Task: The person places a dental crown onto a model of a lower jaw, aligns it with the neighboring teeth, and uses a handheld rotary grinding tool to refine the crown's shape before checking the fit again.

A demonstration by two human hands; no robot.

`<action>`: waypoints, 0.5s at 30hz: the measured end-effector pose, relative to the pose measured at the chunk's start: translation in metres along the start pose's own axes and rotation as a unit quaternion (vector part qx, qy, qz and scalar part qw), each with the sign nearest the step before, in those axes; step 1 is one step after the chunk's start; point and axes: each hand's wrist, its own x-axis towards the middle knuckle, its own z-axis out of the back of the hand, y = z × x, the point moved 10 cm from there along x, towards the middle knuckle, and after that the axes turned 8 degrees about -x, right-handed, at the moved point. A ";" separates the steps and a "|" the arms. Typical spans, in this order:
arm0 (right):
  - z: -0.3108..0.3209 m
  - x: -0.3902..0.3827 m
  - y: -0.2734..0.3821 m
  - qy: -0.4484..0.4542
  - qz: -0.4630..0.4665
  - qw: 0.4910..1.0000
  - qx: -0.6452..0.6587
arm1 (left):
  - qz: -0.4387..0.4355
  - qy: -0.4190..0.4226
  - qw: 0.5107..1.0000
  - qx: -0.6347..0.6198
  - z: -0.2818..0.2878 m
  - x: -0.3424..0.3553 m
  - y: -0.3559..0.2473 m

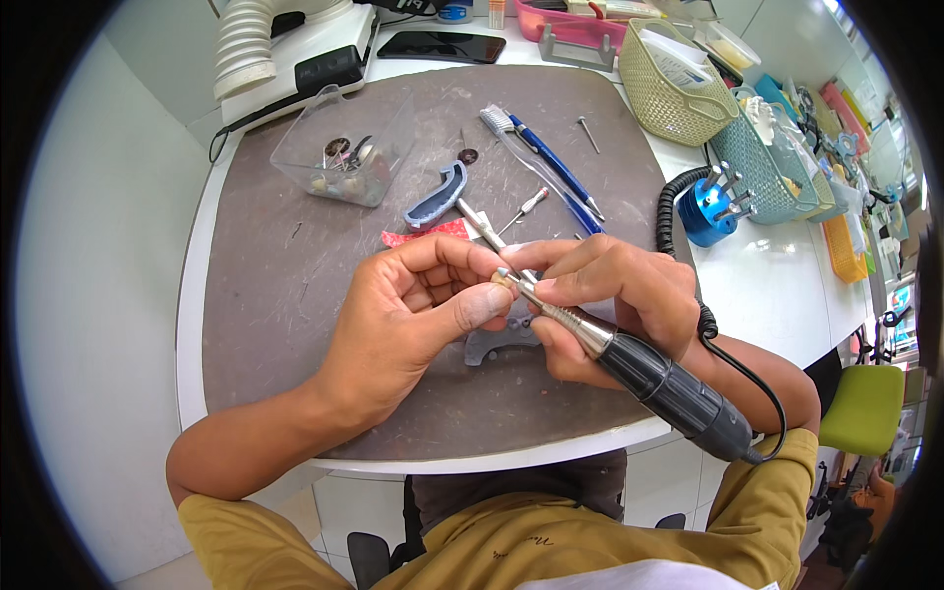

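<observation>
Over the near middle of the work mat, my left hand (393, 315) pinches a small, pale tooth-like piece (501, 279) between thumb and fingertips. My right hand (624, 295) grips a rotary handpiece (654, 369) with a silver nose and a black body. Its tip meets or nearly meets the pale piece; the exact contact is too small to tell. Beneath both hands lies a grey arch-shaped plate (484, 346), partly covered. Just beyond my fingers are a grey-blue curved mould (436, 204), a red patterned strip (425, 235) and a thin-tipped tool (526, 209).
A clear box (344, 182) of small discs and bits stands far left on the mat. A toothbrush (498, 122) and a blue pen (556, 164) lie beyond my hands. A blue bur stand (710, 211), baskets (678, 98) and the handpiece's coiled cord (667, 211) line the right.
</observation>
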 end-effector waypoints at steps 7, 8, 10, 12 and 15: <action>0.005 -0.002 -0.002 -0.052 0.001 0.999 0.002 | -0.001 -0.003 1.000 0.002 0.000 0.000 -0.001; 0.004 -0.002 -0.002 -0.037 0.001 0.999 0.004 | -0.001 -0.003 1.000 0.003 0.000 0.000 -0.001; 0.001 -0.002 -0.002 -0.022 0.001 1.000 0.007 | -0.001 -0.002 1.000 0.004 0.000 0.000 -0.001; 0.001 -0.001 -0.002 -0.019 0.001 1.000 0.006 | -0.001 -0.003 1.000 0.004 0.000 0.000 -0.001; 0.001 -0.001 -0.001 -0.017 0.002 1.000 -0.004 | 0.000 -0.001 1.000 0.001 0.000 0.000 -0.001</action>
